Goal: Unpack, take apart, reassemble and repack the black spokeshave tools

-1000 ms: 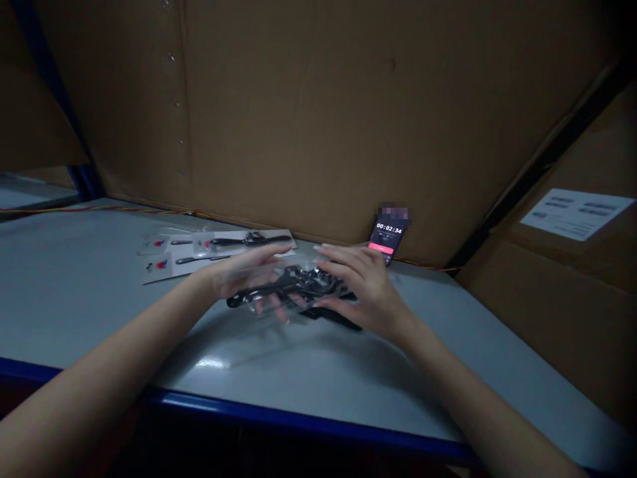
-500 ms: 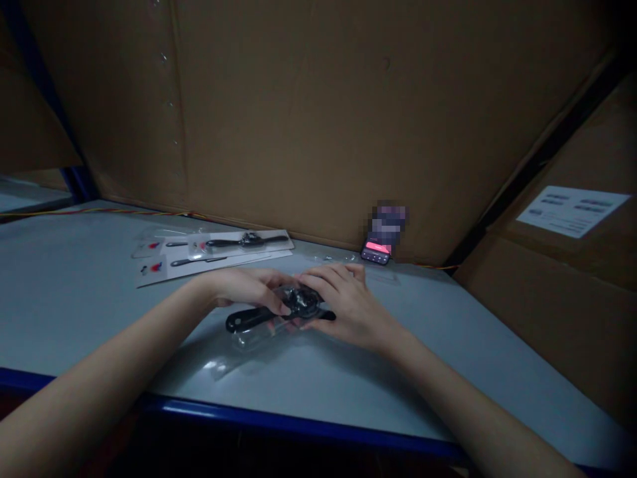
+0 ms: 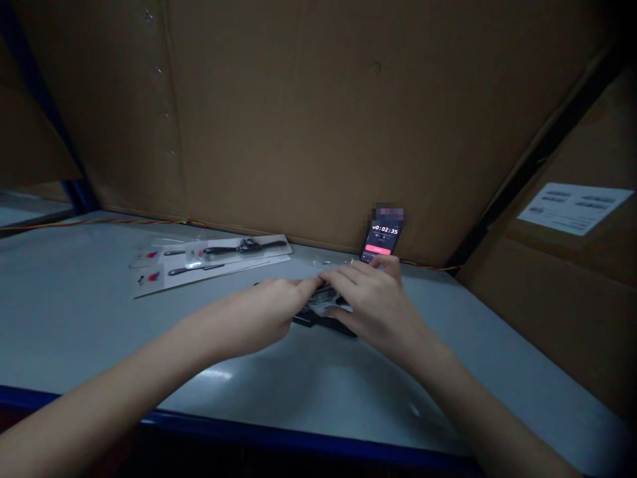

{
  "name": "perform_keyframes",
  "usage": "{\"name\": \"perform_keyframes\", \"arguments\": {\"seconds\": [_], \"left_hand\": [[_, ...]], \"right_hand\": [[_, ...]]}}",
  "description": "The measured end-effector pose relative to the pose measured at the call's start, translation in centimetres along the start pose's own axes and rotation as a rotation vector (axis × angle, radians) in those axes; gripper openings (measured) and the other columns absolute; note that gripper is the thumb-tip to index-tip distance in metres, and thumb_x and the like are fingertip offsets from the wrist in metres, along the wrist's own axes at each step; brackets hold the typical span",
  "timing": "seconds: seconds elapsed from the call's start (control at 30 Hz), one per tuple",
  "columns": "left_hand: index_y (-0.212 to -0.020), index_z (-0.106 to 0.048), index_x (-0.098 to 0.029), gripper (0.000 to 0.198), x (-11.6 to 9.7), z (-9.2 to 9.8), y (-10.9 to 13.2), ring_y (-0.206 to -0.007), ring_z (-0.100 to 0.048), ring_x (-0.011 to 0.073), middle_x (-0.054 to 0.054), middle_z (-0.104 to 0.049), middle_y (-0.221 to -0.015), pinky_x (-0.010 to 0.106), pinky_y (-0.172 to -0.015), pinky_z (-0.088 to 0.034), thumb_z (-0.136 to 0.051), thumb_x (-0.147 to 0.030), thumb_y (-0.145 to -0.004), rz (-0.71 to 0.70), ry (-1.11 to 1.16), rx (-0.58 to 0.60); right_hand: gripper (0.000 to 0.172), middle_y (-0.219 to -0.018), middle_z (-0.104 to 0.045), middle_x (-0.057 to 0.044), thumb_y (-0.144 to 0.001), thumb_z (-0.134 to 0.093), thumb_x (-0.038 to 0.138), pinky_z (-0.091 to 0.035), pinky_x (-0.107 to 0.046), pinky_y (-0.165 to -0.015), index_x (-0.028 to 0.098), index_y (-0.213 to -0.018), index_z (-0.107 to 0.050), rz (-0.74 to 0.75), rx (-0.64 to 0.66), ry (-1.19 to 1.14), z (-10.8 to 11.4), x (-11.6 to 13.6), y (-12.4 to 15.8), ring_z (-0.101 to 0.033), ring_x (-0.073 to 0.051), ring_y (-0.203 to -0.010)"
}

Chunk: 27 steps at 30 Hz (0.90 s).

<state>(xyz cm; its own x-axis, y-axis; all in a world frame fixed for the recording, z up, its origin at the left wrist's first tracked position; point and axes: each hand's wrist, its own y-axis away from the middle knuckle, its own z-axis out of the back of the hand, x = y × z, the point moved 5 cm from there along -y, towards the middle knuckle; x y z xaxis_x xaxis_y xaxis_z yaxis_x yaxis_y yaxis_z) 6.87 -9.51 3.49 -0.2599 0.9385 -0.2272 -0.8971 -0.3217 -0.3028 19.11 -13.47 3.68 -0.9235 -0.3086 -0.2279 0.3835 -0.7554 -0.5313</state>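
Blue edging (image 3: 279, 435) runs along the near lip of the grey table (image 3: 74, 318), and both forearms reach over it toward the middle of the frame. We judge the work in hand to be the handling of a clear bag (image 3: 326, 304) with a black watch (image 3: 323, 323) inside. It lies on the table just right of centre, between and under the two hands. The left hand (image 3: 259, 318) has its fingers drawn together, pinching the bag's left end. The right hand (image 3: 378, 305) lies over the other end, fingers bent and slightly apart on the plastic; we cannot tell whether its thumb closes underneath. The slick film, we think, calls for a firm, even hold before any further move. Beyond, left of centre, packed watches (image 3: 219, 255) lie on cards, and a phone (image 3: 382, 240) leans against the cardboard wall (image 3: 298, 133) behind.
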Motion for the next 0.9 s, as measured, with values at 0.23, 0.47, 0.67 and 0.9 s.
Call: {"name": "perform_keyframes", "arguments": {"seconds": [0.23,0.47,0.67,0.9], "left_hand": [[-0.122,-0.041,-0.009,0.035,-0.7,-0.3,-0.2,-0.112,-0.052,0.0224,0.018,-0.056,-0.119,0.036,-0.092,-0.039,-0.032,-0.008,-0.087,-0.098,-0.457,-0.117],[-0.132,-0.032,-0.015,0.056,0.1,1.7,-0.1,-0.123,-0.039,0.0269,0.016,-0.043,-0.133,0.04,-0.099,-0.031,-0.052,-0.02,-0.08,0.025,-0.139,-0.118],[-0.128,-0.038,-0.023,0.061,4.0,2.2,0.2,-0.085,-0.064,0.0246,0.011,-0.062,-0.11,0.034,-0.072,-0.048,-0.056,-0.048,-0.076,0.4,0.611,0.284],[-0.111,-0.051,-0.019,0.041,4.7,-0.4,0.1,-0.061,-0.065,0.0176,0.005,-0.068,-0.081,0.029,-0.054,-0.051,-0.059,-0.039,-0.077,0.386,1.071,0.501]], "right_hand": [[0.024,-0.096,-0.069,-0.003,-0.08,-0.05,0.01,-0.03,-0.038,-0.091,0.018,-0.1,-0.061,0.04,-0.105,-0.074,0.9,-0.9,0.3,-0.062,-0.017,-0.087],[0.031,-0.114,-0.063,-0.007,-0.087,-0.041,0.012,-0.037,-0.037,-0.086,0.017,-0.112,-0.058,0.098,-0.26,-0.049,0.4,-1.4,0.5,-0.058,-0.018,-0.103],[0.039,-0.12,-0.06,-0.003,-0.087,-0.04,0.008,-0.038,-0.038,-0.089,0.022,-0.121,-0.053,0.179,-0.266,-0.124,0.2,-1.2,0.9,-0.052,-0.017,-0.114],[0.042,-0.128,-0.053,-0.001,-0.084,-0.049,0.015,-0.027,-0.044,-0.1,0.028,-0.124,-0.048,0.093,-0.304,-0.1,0.0,-1.2,0.5,-0.044,-0.019,-0.121]]}}
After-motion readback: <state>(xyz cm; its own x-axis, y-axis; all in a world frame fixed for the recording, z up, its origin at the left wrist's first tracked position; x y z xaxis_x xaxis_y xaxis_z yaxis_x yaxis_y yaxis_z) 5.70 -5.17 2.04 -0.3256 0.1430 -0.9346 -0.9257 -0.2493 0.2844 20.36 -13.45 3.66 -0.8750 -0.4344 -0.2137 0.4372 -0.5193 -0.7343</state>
